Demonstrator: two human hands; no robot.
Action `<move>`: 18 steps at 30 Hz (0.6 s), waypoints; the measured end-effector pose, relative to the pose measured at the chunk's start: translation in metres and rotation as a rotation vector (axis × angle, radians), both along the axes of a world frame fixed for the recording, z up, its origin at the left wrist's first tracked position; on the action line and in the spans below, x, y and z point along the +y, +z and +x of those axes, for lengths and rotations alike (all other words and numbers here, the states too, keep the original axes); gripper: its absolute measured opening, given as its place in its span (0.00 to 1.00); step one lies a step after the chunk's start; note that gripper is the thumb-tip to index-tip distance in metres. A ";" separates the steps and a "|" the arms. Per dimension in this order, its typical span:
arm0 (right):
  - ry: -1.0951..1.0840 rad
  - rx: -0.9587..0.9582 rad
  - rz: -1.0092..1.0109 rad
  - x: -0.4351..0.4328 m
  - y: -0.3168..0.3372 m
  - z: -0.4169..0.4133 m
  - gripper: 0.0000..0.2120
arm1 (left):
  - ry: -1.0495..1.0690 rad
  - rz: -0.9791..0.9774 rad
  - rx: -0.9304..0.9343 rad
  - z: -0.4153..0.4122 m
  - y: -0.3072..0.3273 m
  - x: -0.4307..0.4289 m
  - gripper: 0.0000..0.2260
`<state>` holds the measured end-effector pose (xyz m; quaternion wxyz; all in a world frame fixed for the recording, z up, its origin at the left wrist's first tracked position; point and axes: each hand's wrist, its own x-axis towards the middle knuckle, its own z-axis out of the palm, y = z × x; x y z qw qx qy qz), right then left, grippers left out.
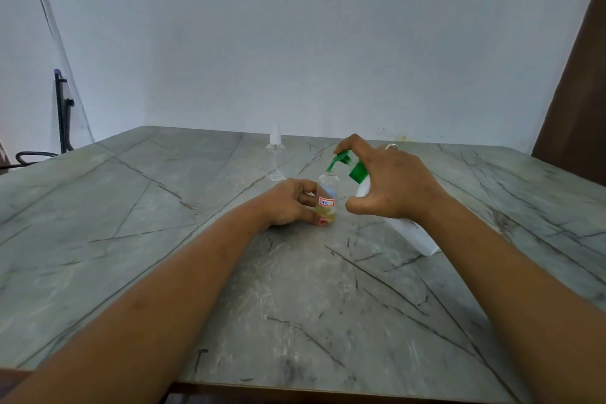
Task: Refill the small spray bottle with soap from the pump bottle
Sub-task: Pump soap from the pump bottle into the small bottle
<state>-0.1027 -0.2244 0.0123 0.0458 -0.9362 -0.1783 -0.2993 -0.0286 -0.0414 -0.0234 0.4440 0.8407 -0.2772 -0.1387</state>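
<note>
- Grey veined surface point(164, 239) carries everything.
- White pump bottle point(414, 236) leans left, its green nozzle right over the small bottle's open mouth.
- My right hand point(393, 184) curls round its neck, forefinger on the pump head.
- My left hand point(288, 203) pinches the small spray bottle point(327, 200): upright, mid-surface, yellowish liquid at its bottom.
- Clear sprayer top point(275, 152) sits behind, apart.

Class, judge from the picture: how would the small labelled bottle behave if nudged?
Probably light: the small bottle holds only a shallow yellowish layer. Likely tips easily, being narrow and upright; the left hand grips it. Looks plastic, so hardly fragile.
</note>
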 end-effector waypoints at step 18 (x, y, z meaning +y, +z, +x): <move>0.006 -0.022 -0.006 0.002 0.000 0.002 0.30 | 0.026 0.029 0.000 -0.003 0.002 -0.001 0.16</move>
